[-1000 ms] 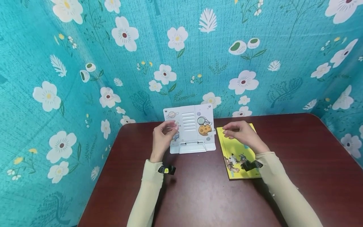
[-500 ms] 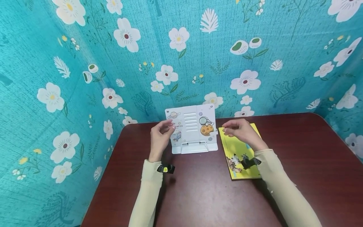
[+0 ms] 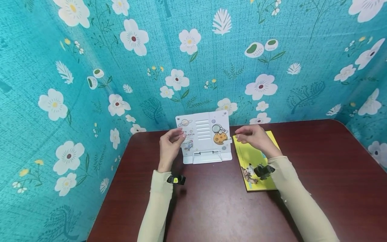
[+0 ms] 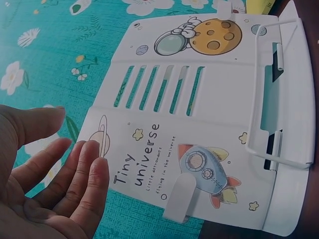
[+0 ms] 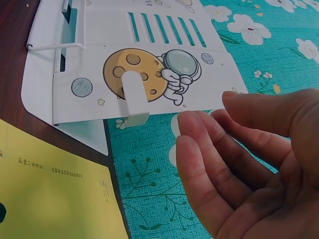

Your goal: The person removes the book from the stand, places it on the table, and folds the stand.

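A white book stand (image 3: 205, 134) printed with planets, a rocket and an astronaut stands upright near the back of the table. My left hand (image 3: 170, 146) hovers by its left side, fingers loosely bent, holding nothing; the left wrist view shows a gap between thumb and fingertips. Off the stand's right side, over a yellow book (image 3: 252, 158), hangs my right hand (image 3: 257, 137), likewise relaxed and holding nothing. White page clips (image 4: 180, 198) sit on the stand's side edges, and a wire holder (image 4: 255, 99) runs along its base ledge.
The dark red wooden table (image 3: 211, 208) has its back edge against a teal flowered curtain (image 3: 193, 67). Another curtain side hangs at the left. The yellow book lies flat just right of the stand.
Both hands hold nearly the same pose. The left hand has drawn slightly left from the stand, so more of its printing shows. Stand and book stay put.
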A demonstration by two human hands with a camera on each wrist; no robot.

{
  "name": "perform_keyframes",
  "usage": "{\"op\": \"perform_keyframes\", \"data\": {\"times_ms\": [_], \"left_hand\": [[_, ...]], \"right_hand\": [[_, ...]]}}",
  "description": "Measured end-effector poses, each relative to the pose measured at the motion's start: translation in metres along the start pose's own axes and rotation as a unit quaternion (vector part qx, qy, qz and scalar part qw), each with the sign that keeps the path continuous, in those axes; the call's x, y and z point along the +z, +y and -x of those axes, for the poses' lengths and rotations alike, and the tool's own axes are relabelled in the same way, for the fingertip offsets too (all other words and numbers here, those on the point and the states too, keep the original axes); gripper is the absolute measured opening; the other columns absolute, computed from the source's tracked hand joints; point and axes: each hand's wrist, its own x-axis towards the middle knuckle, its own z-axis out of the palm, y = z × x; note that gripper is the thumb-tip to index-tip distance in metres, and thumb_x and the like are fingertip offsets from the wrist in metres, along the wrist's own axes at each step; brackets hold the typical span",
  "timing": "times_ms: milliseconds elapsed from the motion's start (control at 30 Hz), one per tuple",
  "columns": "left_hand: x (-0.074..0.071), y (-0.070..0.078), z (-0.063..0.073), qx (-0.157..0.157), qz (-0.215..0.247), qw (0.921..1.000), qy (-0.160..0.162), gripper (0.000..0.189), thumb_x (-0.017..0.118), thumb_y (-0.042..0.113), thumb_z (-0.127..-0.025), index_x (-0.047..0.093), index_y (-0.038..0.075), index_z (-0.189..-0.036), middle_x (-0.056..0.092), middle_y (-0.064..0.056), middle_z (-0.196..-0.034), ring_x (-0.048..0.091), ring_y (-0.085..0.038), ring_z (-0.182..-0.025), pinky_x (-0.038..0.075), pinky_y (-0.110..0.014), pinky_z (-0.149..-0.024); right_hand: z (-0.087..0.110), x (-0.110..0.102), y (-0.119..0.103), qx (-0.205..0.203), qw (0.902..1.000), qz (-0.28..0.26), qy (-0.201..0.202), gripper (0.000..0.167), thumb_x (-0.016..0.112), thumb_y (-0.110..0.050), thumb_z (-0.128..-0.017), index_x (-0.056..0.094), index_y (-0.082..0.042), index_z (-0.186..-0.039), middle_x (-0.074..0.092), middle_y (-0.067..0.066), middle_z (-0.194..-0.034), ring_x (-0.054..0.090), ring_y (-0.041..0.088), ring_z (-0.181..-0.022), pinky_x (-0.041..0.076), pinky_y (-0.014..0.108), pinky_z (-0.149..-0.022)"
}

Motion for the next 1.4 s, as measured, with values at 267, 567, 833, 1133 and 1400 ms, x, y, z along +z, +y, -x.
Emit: {"op": "perform_keyframes", "data": {"times_ms": [267,567,833,1133,1400], "left_hand": [[-0.005,-0.002,-0.001,0.002,0.003,0.9999,0.013,0.032,0.072,-0.001,-0.093,0.069,-0.01,-0.124,0.074,-0.029,-0.118,0.074,-0.042,-0.106,0.058,-0.016,-0.084],[-0.002,-0.036,-0.016,-0.006,0.015,0.9998,0.015,0.034,0.074,0.002,-0.094,0.069,-0.008,-0.127,0.073,-0.029,-0.121,0.073,-0.045,-0.108,0.05,-0.005,-0.075],[-0.006,-0.054,-0.022,-0.008,0.019,0.9995,0.024,0.032,0.079,0.011,-0.093,0.075,0.003,-0.123,0.076,-0.021,-0.117,0.076,-0.036,-0.104,0.055,-0.012,-0.079],[-0.008,-0.061,-0.02,-0.031,0.006,0.999,0.032,0.029,0.078,0.011,-0.093,0.076,0.006,-0.121,0.077,-0.017,-0.117,0.077,-0.033,-0.105,0.061,-0.045,-0.096],[-0.007,-0.066,-0.024,-0.044,0.001,0.9985,0.031,0.03,0.079,0.011,-0.092,0.075,0.004,-0.122,0.077,-0.018,-0.118,0.076,-0.035,-0.107,0.06,-0.048,-0.099]], "right_hand": [[-0.006,0.002,-0.002,0.019,0.9997,-0.012,-0.006,0.033,0.064,-0.02,-0.103,0.069,0.0,-0.129,0.075,0.023,-0.119,0.073,0.038,-0.105,0.06,0.048,-0.094],[-0.013,0.006,0.001,0.032,0.9991,-0.027,-0.008,0.037,0.064,-0.021,-0.103,0.066,0.001,-0.133,0.073,0.025,-0.123,0.07,0.042,-0.111,0.058,0.054,-0.099],[-0.018,0.008,-0.001,0.023,0.9994,-0.027,0.004,0.034,0.065,-0.022,-0.103,0.069,-0.002,-0.131,0.074,0.024,-0.123,0.072,0.038,-0.11,0.061,0.047,-0.095],[-0.02,0.01,0.0,0.03,0.9987,-0.041,0.002,0.033,0.066,-0.02,-0.102,0.069,-0.001,-0.13,0.073,0.024,-0.125,0.073,0.032,-0.108,0.061,0.032,-0.086],[-0.022,0.011,0.0,0.03,0.9983,-0.05,0.003,0.033,0.066,-0.019,-0.103,0.069,-0.001,-0.13,0.072,0.025,-0.127,0.073,0.035,-0.111,0.06,0.024,-0.081]]}}
